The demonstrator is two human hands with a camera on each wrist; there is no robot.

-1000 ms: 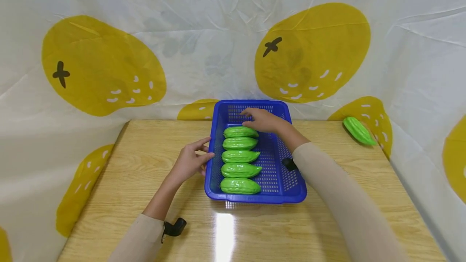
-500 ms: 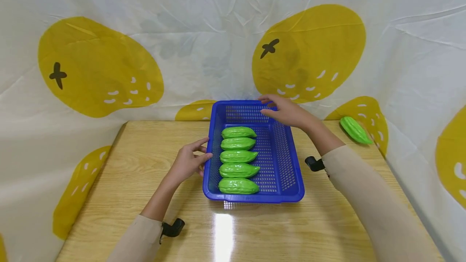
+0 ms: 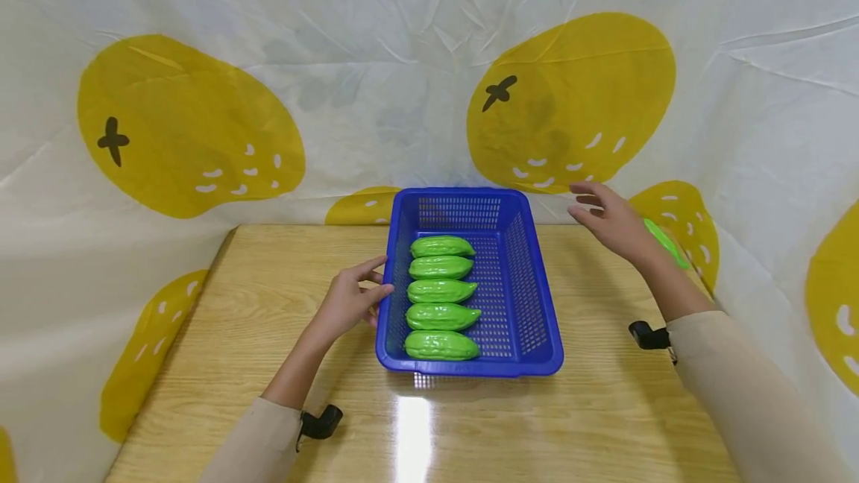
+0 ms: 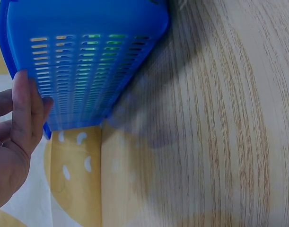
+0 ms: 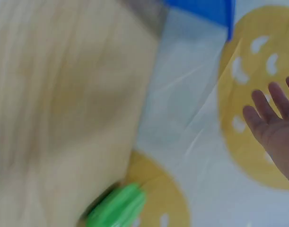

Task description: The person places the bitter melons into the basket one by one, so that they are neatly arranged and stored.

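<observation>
Several glossy green bitter melons (image 3: 441, 292) lie side by side in a column along the left half of a blue plastic basket (image 3: 540, 282). At the basket's left rim, my left hand (image 3: 347, 300) holds the edge between thumb and fingers; the left wrist view shows its fingers (image 4: 22, 97) against the rim and outer wall. My right hand (image 3: 612, 225) is in the air right of the basket, fingers spread and holding nothing. Behind it, partly covered by the hand and wrist, one more bitter melon (image 3: 666, 243) lies at the table's back right corner.
The wooden table (image 3: 268, 289) ends at the back against a white cloth (image 3: 376, 110) printed with yellow fruit, which also hangs at both sides. The basket stands near the back edge. Wrist cameras (image 3: 651, 335) stick out from both sleeves.
My right hand has left the inside of the basket and moved right, over its right rim, toward the lone bitter melon. The left hand stays at the left rim.
</observation>
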